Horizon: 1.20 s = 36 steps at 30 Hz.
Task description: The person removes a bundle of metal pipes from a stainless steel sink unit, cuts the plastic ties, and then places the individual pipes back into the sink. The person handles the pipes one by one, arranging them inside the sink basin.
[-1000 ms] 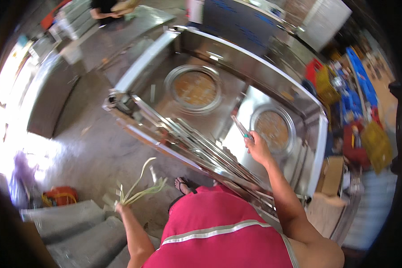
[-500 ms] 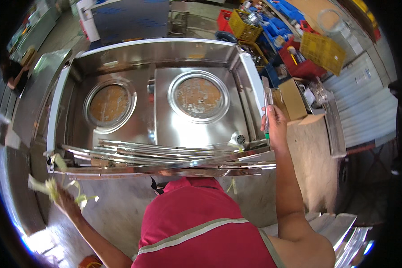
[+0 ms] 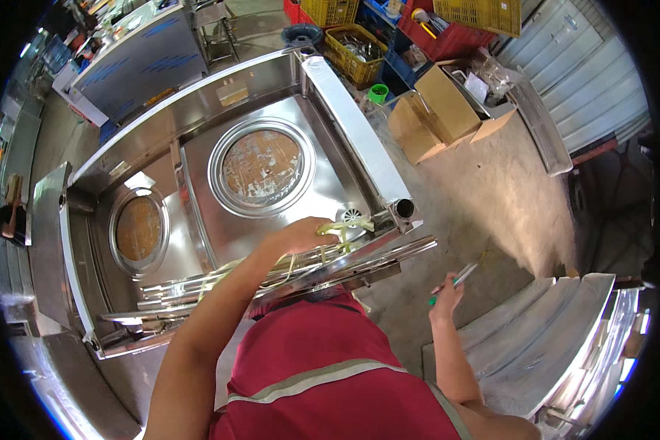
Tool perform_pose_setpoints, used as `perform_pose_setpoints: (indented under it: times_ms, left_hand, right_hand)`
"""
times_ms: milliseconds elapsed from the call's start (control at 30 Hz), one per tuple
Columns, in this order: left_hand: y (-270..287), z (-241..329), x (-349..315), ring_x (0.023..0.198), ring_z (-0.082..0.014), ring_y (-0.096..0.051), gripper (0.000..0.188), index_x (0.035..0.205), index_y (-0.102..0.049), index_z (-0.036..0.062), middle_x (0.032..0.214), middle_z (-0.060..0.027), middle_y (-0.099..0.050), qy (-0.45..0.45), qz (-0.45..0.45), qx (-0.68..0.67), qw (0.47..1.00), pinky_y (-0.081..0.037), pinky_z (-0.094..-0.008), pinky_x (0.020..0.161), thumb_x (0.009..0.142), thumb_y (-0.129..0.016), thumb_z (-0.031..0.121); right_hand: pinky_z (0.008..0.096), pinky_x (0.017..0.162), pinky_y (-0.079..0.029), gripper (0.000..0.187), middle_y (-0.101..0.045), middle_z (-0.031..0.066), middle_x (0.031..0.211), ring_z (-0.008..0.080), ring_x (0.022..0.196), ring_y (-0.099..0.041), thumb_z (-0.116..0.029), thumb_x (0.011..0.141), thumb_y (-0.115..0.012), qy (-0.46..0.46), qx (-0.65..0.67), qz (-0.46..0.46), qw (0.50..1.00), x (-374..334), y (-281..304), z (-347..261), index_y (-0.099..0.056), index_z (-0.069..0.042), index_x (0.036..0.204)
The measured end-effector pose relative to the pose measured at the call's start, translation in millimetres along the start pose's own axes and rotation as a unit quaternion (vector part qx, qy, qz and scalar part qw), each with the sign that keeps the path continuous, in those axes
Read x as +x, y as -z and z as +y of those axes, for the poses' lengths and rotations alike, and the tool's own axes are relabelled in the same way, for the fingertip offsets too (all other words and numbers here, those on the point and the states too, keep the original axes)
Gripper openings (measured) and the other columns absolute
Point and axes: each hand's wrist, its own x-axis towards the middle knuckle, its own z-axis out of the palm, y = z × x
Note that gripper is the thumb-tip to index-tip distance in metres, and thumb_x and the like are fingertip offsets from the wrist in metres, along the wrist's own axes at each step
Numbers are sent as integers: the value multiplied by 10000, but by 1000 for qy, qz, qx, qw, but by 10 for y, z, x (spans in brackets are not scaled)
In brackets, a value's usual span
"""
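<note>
Holding yellowish strips (image 3: 343,227) between its fingers, your left hand (image 3: 306,235) was over the steel unit (image 3: 356,121), beside its drain (image 3: 353,215); your right hand (image 3: 447,296) clasped a slim green-ended tool (image 3: 464,273) outside the unit's near-right corner.

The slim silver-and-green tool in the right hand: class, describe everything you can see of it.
The slim tool, possibly a utility knife, has a metal-looking silver length and green at its opposite end. The right hand grips its middle, hiding part. It slants, silver end up-right in view, against the floor. Finer details are too small.
</note>
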Motion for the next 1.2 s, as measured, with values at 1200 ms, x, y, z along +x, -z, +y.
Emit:
perform_pose_setpoints:
  times_ms: [1200]
  left_hand:
    - [1725, -1936, -2691, 1074, -411, -689, 913, 1437, -562, 106, 1173, -230, -710, 167, 240, 233, 928, -539, -504, 928, 779, -744, 713]
  right_hand:
    - [469, 846, -581, 315, -690, 120, 1060, 293, 954, -681, -308, 1049, -511, -267, 199, -47, 942, 191, -868, 884, -628, -67, 1214]
